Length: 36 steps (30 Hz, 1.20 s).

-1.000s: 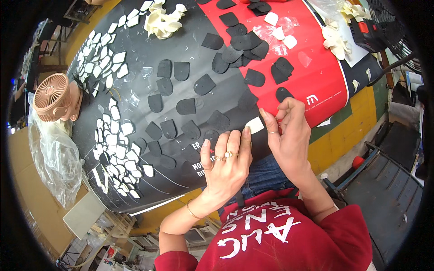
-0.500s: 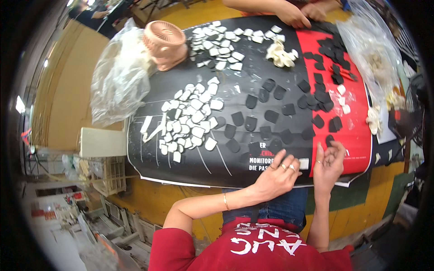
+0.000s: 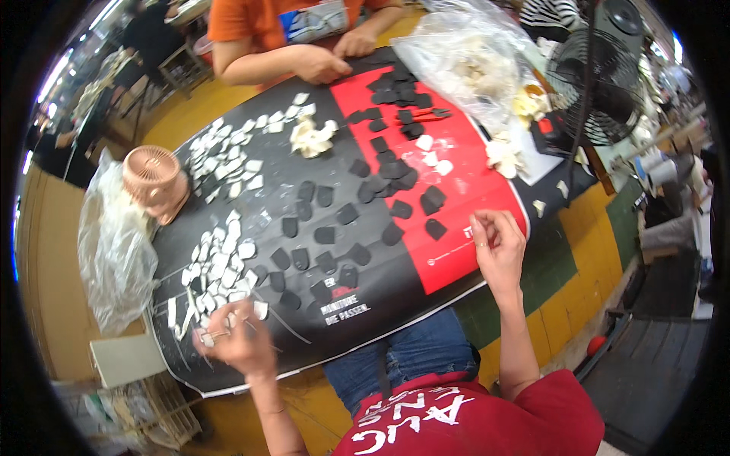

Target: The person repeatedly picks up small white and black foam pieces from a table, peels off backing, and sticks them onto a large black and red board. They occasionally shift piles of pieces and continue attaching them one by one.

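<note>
My left hand (image 3: 239,338) is over the near edge of a heap of small white rounded pieces (image 3: 220,262) at the left of the table. Its fingers look spread but are smeared; a whitish patch by the fingertips may be one of the pieces. My right hand (image 3: 499,247) hovers at the red part of the table covering (image 3: 456,258), fingers loosely bent and apart, nothing visible in them. Nearest to it lies a black rounded piece (image 3: 435,229). Similar black pieces (image 3: 325,235) are scattered across the middle.
A pink fan (image 3: 156,182) and a clear plastic bag (image 3: 118,251) stand at the left. Beyond are more white pieces (image 3: 220,152), a cream glove-like bundle (image 3: 312,138) and red-handled pliers (image 3: 426,115). A person in orange (image 3: 258,38) works across the table.
The view has turned to the right. My left hand has moved from the near middle to the white heap. My right hand has drawn away from the black piece beside it.
</note>
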Each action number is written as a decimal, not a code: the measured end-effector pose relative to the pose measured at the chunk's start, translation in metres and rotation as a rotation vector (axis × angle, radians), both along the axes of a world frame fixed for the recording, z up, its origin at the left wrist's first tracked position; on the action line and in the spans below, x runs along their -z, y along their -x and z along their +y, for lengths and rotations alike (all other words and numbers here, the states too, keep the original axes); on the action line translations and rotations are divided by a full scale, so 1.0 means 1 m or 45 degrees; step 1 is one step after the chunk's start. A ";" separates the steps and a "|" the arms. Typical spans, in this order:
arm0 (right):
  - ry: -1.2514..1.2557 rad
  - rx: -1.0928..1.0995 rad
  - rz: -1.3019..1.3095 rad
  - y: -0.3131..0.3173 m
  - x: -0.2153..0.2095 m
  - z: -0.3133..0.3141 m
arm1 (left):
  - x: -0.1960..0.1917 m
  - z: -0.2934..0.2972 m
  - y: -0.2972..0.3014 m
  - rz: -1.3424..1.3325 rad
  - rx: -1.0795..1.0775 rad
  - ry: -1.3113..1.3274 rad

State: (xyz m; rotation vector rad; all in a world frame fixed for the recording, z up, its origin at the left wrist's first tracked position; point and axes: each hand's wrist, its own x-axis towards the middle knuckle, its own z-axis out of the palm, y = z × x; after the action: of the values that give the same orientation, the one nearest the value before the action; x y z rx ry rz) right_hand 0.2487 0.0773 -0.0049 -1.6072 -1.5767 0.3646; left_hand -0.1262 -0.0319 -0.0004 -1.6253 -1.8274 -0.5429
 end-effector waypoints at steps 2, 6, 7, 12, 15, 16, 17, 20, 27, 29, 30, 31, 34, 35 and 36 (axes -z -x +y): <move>0.017 0.089 -0.089 -0.016 -0.002 0.013 | -0.002 -0.006 0.022 -0.074 -0.232 0.035; -0.124 0.191 -0.170 -0.034 -0.004 0.036 | 0.005 -0.011 0.014 -0.246 -0.230 0.060; -0.070 0.187 -0.213 -0.036 -0.005 0.043 | 0.008 -0.008 0.004 -0.266 -0.183 0.107; -0.043 -0.078 -0.432 -0.023 0.003 0.080 | 0.012 0.011 -0.068 -0.445 0.134 0.245; -0.001 -0.063 -0.490 -0.008 0.012 0.102 | 0.005 0.019 -0.101 -0.554 0.281 0.314; 0.064 -0.037 -0.476 -0.004 0.015 0.108 | 0.003 0.021 -0.108 -0.579 0.332 0.326; 0.085 -0.024 -0.451 0.000 0.017 0.113 | 0.000 0.023 -0.114 -0.586 0.376 0.319; 0.188 -0.043 -0.404 0.003 0.020 0.120 | -0.003 0.026 -0.124 -0.603 0.428 0.333; 0.243 -0.164 0.114 0.001 0.009 0.115 | -0.004 0.028 -0.134 -0.637 0.491 0.412; 0.005 -0.194 0.178 0.004 0.004 0.105 | -0.006 0.032 -0.135 -0.654 0.539 0.419; -0.101 -0.202 0.202 0.005 0.001 0.099 | -0.008 0.035 -0.136 -0.655 0.572 0.407; -0.270 -0.224 0.095 0.007 -0.002 0.093 | -0.010 0.039 -0.136 -0.691 0.588 0.411; -0.645 -0.412 -0.214 0.015 -0.012 0.074 | -0.017 0.054 -0.139 -0.804 0.676 0.352; -0.760 -0.491 -0.270 0.019 -0.014 0.066 | -0.019 0.059 -0.140 -0.828 0.697 0.316; -0.794 -0.567 -0.335 0.023 -0.017 0.058 | -0.021 0.063 -0.141 -0.857 0.715 0.275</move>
State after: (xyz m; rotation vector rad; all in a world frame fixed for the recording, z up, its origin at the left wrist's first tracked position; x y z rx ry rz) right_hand 0.2259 0.1351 0.0120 -0.8462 -1.9972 -0.1190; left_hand 0.0144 0.0308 0.0205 -2.3208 -1.8984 -1.3044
